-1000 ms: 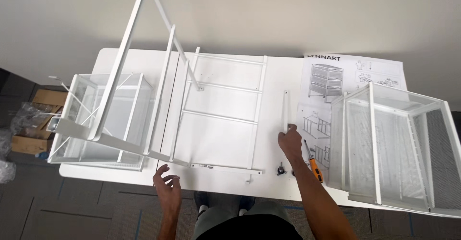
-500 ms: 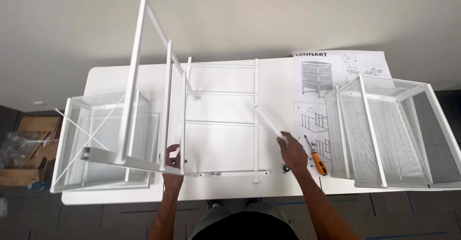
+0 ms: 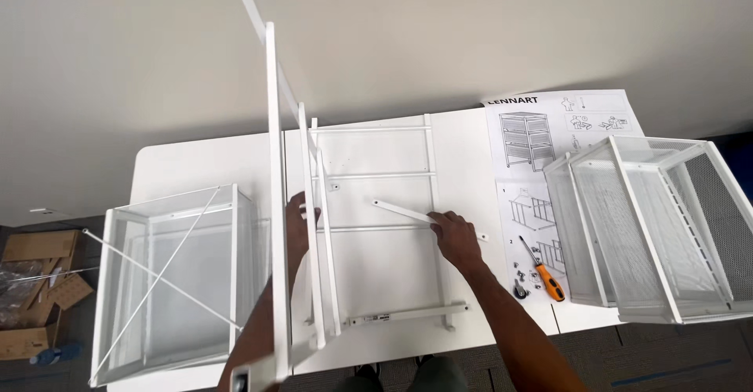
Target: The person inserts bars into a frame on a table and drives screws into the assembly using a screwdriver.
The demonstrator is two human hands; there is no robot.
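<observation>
Centrally on the white bench (image 3: 196, 168), a white metal side frame (image 3: 274, 204) is held upright, and a second ladder-like frame (image 3: 376, 227) lies flat beside it. Mesh drawers are set at the left edge (image 3: 169, 282) and the right edge (image 3: 651, 227), with an instruction sheet (image 3: 533, 125) between. The left hand (image 3: 296, 227) is clamped on the upright frame. The right hand (image 3: 456, 239) is closed on a short white bar (image 3: 400, 210). An orange-handled screwdriver (image 3: 543, 270) lies near the front edge.
</observation>
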